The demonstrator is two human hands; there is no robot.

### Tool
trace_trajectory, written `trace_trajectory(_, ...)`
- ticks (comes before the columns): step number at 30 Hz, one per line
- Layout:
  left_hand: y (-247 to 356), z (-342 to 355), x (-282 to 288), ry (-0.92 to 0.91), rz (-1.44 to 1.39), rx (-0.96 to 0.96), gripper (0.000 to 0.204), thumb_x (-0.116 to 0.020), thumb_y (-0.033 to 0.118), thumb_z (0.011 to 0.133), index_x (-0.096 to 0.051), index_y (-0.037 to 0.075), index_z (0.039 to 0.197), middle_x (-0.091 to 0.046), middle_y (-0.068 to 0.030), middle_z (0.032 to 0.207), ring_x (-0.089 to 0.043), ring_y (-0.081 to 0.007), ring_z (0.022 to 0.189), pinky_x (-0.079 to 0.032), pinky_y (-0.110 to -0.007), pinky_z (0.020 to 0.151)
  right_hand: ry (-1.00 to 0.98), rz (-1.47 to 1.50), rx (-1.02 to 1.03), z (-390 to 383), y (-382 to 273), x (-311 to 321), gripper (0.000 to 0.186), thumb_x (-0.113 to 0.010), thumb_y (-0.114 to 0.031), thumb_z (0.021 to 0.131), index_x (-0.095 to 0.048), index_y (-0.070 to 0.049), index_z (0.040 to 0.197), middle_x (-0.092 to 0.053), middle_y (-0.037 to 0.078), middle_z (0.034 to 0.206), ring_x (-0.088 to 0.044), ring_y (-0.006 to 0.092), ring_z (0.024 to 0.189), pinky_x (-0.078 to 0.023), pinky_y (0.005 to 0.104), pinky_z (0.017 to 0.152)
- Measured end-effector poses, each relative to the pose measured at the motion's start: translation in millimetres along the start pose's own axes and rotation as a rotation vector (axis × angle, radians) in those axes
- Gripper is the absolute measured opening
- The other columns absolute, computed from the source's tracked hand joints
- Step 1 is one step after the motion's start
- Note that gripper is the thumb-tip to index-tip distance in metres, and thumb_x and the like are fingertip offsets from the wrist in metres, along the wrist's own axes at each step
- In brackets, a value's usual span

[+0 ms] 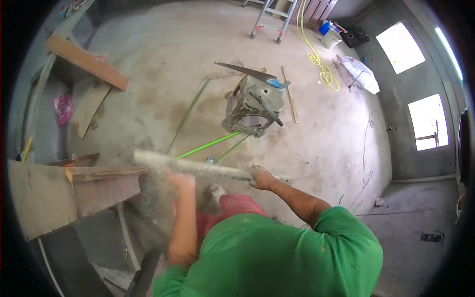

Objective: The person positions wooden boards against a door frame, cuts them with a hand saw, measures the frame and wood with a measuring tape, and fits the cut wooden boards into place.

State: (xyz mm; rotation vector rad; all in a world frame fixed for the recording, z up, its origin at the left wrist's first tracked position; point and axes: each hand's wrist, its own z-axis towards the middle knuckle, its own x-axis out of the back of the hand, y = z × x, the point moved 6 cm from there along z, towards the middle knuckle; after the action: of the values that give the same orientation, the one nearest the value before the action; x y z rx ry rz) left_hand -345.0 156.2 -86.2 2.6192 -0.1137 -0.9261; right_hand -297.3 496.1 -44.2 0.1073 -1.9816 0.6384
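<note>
Green shirt (292,257), short sleeves (small pale mark on it), pinkish-red bottoms (242,204); forearms (299,199) bare.

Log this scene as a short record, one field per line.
Right hand: the right hand grips a long pale board-like piece
Left hand: the left hand is motion-blurred at the piece's near side; grip unclear
Support: stained grey square-topped stool
On the stool: blue-handled metal handsaw
Floor: dusty grey floor, with a thin bright-green strip and a coiled yellow hose
Background: grey metal ladder
</note>
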Motion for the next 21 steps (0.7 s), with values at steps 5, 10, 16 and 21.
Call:
trace_trajectory(5, -31, 41, -198, -0.404, 0.115, 0.009, 0.072, -0.055, 0.053, 0.094, -0.043, 0.006, 0.147, -0.048, -0.0086, 0.146, -0.043, -0.0260, 0.132, -0.028, -0.040, 0.115, 0.032, 0.187, -0.344, 31, 1, 36, 0.079, -0.070, -0.038, 0.085, -0.036, -0.007, 0.149, -0.044, 0.026, 0.146, -0.044, 0.0402, 0.135, -0.037, 0.0462, 0.112)
trace_trajectory(10, -67, 61, -315, -0.478, 0.424, 0.114, 0.065, -0.062, 0.051, 0.090, -0.055, 0.005, 0.136, -0.059, -0.0080, 0.129, -0.053, -0.0243, 0.119, -0.038, -0.036, 0.106, 0.276, 0.228, -0.357, 37, 44, 58, 0.074, -0.076, -0.033, 0.083, -0.043, -0.003, 0.142, -0.054, 0.023, 0.132, -0.056, 0.0381, 0.117, -0.046, 0.0449, 0.100)
trace_trajectory(16, -122, 101, -355, -0.653, 0.864, 0.025, 0.061, -0.067, 0.047, 0.086, -0.065, -0.002, 0.123, -0.066, -0.0085, 0.114, -0.058, -0.0199, 0.105, -0.044, -0.034, 0.089, 0.293, 0.320, -0.728, 16, 181, 100, 0.061, -0.068, -0.034, 0.089, -0.049, -0.005, 0.138, -0.057, 0.027, 0.129, -0.056, 0.0445, 0.118, -0.047, 0.0486, 0.099)
trace_trajectory(21, -187, 124, -368, -0.628, 1.418, -0.079, 0.048, -0.071, 0.048, 0.081, -0.071, 0.002, 0.095, -0.063, -0.0033, 0.090, -0.055, -0.0159, 0.084, -0.044, -0.030, 0.078, 0.513, 0.063, -0.619, 71, 348, 174, 0.046, -0.073, -0.024, 0.084, -0.062, -0.004, 0.123, -0.065, 0.020, 0.115, -0.063, 0.0365, 0.106, -0.049, 0.0442, 0.095)
